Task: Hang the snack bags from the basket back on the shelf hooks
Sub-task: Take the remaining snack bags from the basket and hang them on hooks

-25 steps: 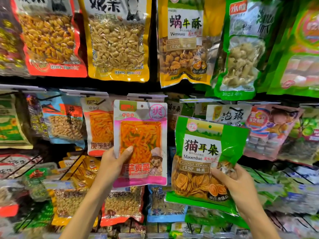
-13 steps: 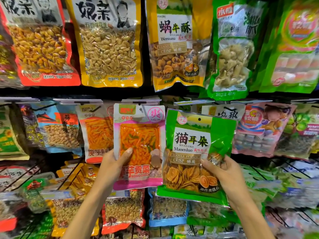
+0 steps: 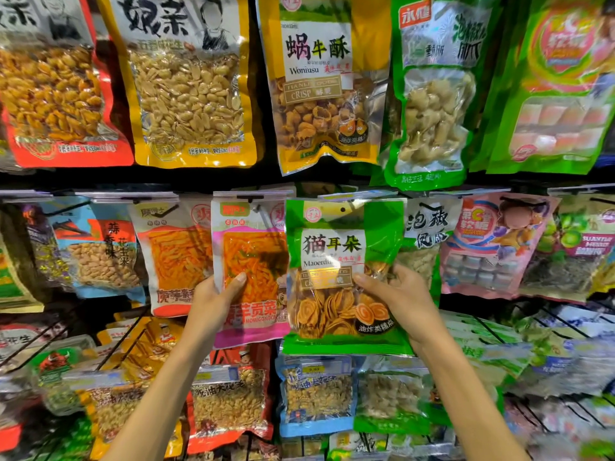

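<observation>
Leftward went the green bag (image 3: pixel 336 247), my right grip (image 3: pixel 402 301) clamped on it. My left grip (image 3: pixel 213 304) clamps the pink bag (image 3: pixel 253 257).

Head camera faces the shelf (image 3: pixel 126 195) close up, apparently straight-on.
</observation>
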